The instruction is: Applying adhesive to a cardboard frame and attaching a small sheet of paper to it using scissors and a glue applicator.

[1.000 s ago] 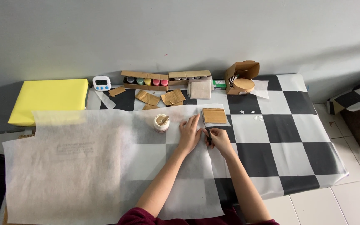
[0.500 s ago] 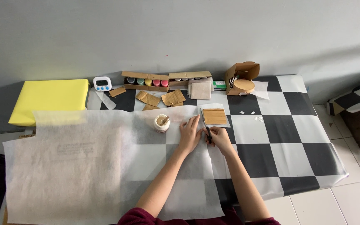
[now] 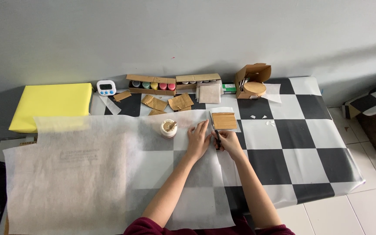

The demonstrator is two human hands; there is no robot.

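White tissue-thin paper sheet covers the table's left and near part; it looks light, limp, easily torn. Left hand presses flat, fingers spread, beside its right edge. Right hand grips dark scissors, best guided close by

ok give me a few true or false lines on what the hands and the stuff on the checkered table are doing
1. The left hand lies flat on the thin white paper sheet. True.
2. The right hand holds a thin dark tool. True.
3. The small round white jar sits on the yellow rectangular pad. False: it stands on the paper sheet.
4. The small white digital timer is beside the right hand. False: it stands far back by the wall.
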